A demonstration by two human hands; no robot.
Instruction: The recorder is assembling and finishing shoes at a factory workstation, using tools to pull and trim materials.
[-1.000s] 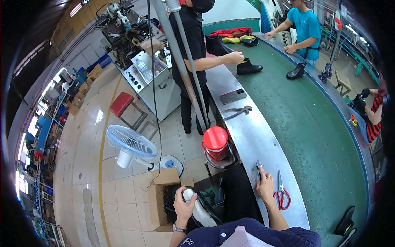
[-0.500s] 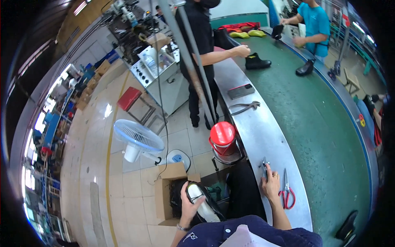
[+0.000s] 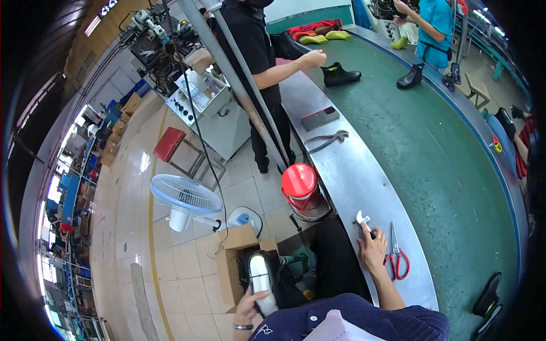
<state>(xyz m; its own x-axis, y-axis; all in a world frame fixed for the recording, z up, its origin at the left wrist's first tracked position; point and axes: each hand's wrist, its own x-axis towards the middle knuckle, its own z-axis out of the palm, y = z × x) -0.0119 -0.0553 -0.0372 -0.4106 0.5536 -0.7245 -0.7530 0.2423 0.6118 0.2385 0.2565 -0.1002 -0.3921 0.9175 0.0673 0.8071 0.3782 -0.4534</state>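
My left hand (image 3: pixel 246 307) is closed around a black boot (image 3: pixel 260 278) on my lap side, its pale, unfinished bottom facing up and a dark cord or strap crossing it. On the metal table edge, my right hand (image 3: pixel 373 252) has its fingers closed on a small hand tool (image 3: pixel 362 219) with a shiny metal head and a dark grip; its exact kind is too small to tell. Red-handled scissors (image 3: pixel 398 258) lie just right of that hand. Farther up the metal strip are pincers (image 3: pixel 328 140) and a phone (image 3: pixel 320 118).
Left of my legs stands an open cardboard box (image 3: pixel 229 278). A red-lidded bucket (image 3: pixel 300 183) sits on a wire stand against the table, with a fan (image 3: pixel 185 196) beyond. Black boots (image 3: pixel 340 75) stand on the green belt (image 3: pixel 409 148); two co-workers work at the far end.
My left hand has slid toward the boot's near end, and the boot's bottom has turned more upright in view. The tool's head under my right hand has turned. The far-right co-worker has raised their hands.
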